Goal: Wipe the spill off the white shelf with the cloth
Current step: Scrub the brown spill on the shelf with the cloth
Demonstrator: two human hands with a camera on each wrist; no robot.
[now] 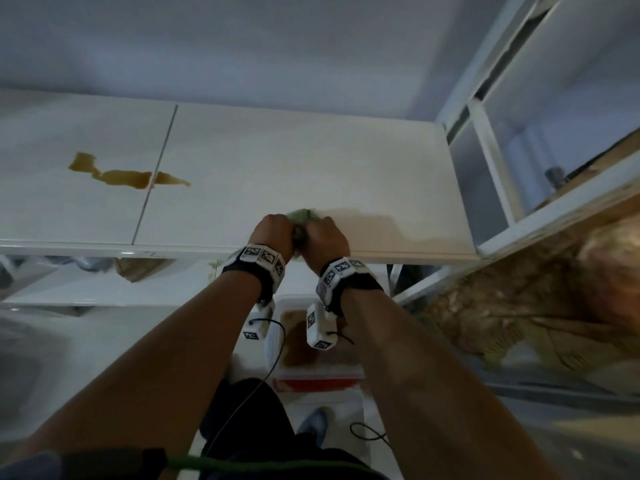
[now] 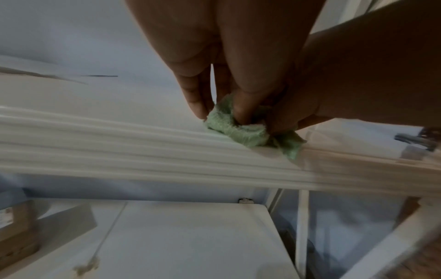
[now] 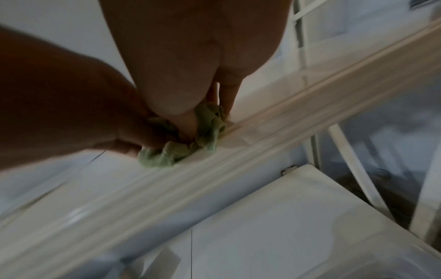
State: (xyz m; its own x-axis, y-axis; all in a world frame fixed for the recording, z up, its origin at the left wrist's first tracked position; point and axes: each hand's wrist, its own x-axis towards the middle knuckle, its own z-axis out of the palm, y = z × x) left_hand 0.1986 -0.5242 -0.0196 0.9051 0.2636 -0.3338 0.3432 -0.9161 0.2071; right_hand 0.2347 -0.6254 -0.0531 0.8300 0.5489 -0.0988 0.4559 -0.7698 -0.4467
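Both hands, left hand (image 1: pixel 273 230) and right hand (image 1: pixel 325 239), fingers curled tight around green cloth (image 2: pixel 235 128) at shelf (image 1: pixel 311 161) front edge; brown spill (image 1: pixel 126 174) far left.

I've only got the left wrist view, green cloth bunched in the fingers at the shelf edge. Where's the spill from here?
Observer: The brown spill lies on the white shelf, off to the left of both hands, across a panel seam.
Operator: Is the cloth touching it?
Observer: No. The green cloth is well apart from it.
Operator: What's below?
Observer: A white container holding brownish liquid sits under the wrists.
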